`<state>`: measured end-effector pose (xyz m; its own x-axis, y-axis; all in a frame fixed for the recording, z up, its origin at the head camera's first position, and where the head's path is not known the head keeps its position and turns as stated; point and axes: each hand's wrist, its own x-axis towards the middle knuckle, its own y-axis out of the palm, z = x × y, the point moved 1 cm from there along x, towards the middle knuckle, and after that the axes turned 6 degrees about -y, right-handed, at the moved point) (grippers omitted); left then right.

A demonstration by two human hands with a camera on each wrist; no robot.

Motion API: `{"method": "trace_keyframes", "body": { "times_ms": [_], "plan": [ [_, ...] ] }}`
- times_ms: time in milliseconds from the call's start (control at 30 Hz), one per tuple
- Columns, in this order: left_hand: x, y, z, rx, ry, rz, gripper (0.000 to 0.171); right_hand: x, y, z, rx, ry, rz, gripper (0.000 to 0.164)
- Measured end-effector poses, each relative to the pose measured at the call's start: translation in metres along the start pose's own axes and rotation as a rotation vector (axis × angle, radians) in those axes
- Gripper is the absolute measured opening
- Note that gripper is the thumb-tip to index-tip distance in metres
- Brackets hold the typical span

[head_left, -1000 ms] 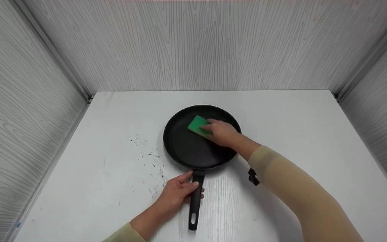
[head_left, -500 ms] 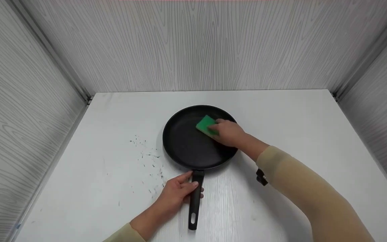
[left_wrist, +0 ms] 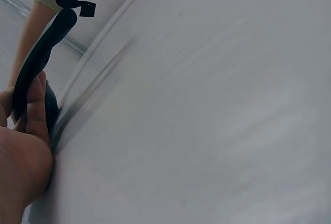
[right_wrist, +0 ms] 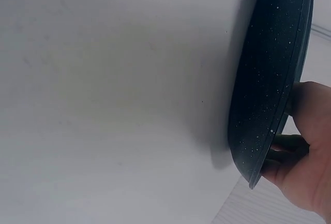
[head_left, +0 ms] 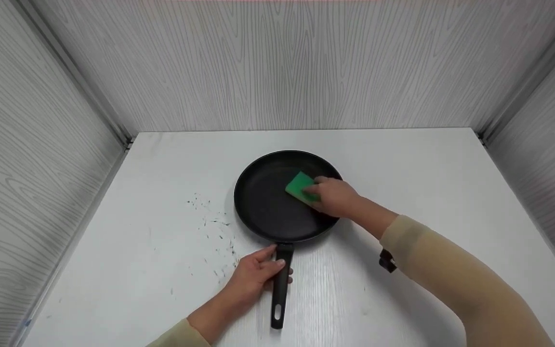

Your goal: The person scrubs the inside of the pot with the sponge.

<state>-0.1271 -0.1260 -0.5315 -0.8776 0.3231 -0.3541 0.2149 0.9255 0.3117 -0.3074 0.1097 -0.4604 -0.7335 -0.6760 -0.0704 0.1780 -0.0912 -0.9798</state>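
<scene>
A black frying pan sits on the white table, its handle pointing toward the person. My left hand grips the handle near the pan, thumb on top and fingertips showing on the far side. In the left wrist view the handle rises past the fingers of that hand. My right hand holds a green sponge against the pan's inner surface, right of its middle. From the right wrist, the pan's speckled outer wall hides most of the sponge and the fingertips of that hand.
Small dark crumbs or flecks lie scattered on the table left of the pan. Grey wood-grain panels wall in the back and both sides. A black wrist device hangs under the right sleeve.
My right hand has slid the sponge to the right across the pan, and lately slightly toward the person. The left hand and the pan stay nearly still.
</scene>
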Motion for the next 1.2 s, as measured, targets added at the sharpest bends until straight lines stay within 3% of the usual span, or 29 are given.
{"method": "trace_keyframes", "body": {
  "times_ms": [600, 1200],
  "plan": [
    [0.001, -0.001, 0.000, 0.003, 0.004, 0.002, 0.075, -0.017, 0.004, 0.018, 0.035, -0.109, 0.001, 0.043],
    [0.001, -0.001, 0.000, 0.010, 0.005, 0.010, 0.074, -0.005, 0.010, 0.051, 0.045, -0.211, 0.025, 0.040]
  ]
}}
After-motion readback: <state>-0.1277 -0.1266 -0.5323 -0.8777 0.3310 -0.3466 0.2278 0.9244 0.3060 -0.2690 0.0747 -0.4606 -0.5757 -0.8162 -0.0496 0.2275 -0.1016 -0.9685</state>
